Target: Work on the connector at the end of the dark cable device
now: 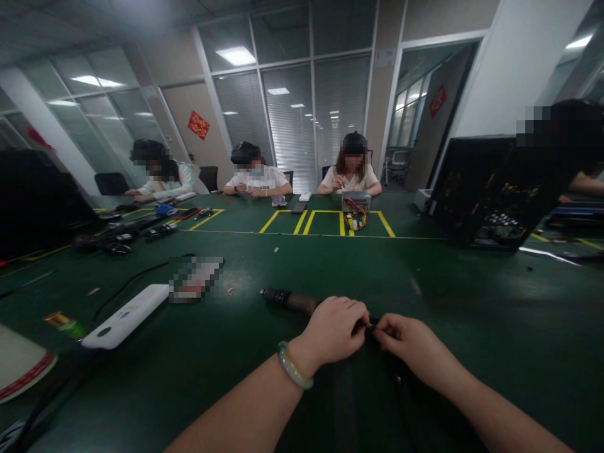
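Note:
A dark electric screwdriver (290, 301) lies on the green table with its metal tip pointing left. My left hand (333, 327), with a bangle on its wrist, is closed over the tool's rear end. Close beside it, my right hand (408, 340) pinches a thin black cord at that same end. The fingertips of both hands nearly meet there, around a small dark piece with a shiny spot. Fingers cover most of this joint, so its details are hidden. Below the right hand, a black cord (399, 380) runs toward me, faint against the dark tabletop.
On the left are a white power bank-like object (129, 318), a blurred-out flat item (197, 280), a small green-and-gold bottle (65, 326) and a paper cup (21, 365). A black computer case (476, 192) stands right. Several people sit around; one handles a power supply (356, 201).

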Tool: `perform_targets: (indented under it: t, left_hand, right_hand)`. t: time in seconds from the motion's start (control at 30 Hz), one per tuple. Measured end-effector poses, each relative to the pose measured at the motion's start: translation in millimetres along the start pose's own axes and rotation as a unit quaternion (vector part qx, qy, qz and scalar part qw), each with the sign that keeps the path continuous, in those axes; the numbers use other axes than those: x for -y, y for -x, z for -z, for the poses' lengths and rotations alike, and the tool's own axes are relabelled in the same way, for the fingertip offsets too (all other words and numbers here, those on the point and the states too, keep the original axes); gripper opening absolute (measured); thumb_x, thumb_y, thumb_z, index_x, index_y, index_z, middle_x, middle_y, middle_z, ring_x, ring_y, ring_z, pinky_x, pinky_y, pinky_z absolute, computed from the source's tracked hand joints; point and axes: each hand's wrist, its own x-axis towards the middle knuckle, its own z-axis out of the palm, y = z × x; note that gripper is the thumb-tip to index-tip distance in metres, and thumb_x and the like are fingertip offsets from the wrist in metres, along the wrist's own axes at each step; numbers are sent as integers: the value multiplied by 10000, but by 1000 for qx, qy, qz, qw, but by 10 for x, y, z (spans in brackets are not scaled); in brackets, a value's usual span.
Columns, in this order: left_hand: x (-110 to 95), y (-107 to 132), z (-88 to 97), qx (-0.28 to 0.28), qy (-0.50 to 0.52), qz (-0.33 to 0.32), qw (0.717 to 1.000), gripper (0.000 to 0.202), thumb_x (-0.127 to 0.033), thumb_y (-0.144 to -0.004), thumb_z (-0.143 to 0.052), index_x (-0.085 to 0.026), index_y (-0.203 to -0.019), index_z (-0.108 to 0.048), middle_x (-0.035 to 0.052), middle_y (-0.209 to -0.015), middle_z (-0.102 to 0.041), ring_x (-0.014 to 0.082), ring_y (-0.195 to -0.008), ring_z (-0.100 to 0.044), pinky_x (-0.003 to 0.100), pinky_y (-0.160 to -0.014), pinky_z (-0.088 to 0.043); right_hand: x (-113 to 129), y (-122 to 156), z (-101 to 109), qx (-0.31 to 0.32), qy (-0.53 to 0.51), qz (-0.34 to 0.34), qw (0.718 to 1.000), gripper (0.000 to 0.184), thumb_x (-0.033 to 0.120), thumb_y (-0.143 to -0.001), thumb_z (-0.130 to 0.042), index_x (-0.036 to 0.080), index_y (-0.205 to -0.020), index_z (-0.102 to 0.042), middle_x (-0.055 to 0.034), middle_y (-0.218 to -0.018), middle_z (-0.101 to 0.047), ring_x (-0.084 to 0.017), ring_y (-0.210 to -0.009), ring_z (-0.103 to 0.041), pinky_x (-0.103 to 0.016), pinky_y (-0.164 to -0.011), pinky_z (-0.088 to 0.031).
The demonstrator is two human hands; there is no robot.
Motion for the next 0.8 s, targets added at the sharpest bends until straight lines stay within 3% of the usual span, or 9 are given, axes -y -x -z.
perform_targets:
  t: [0.8]
  left_hand:
    - [1,-1,-13,-7,8,-1,1000,134,-251,-823,-636,-211,-931,-567,4,-966,-641,202,-956,-580,352,-870,-420]
  right_hand:
    - [30,-1,3,-3,10,0,1000,158,315,-876,-542,216,-812,-647,17,-718,-687,-154,-638,-621,-228,-546,-381]
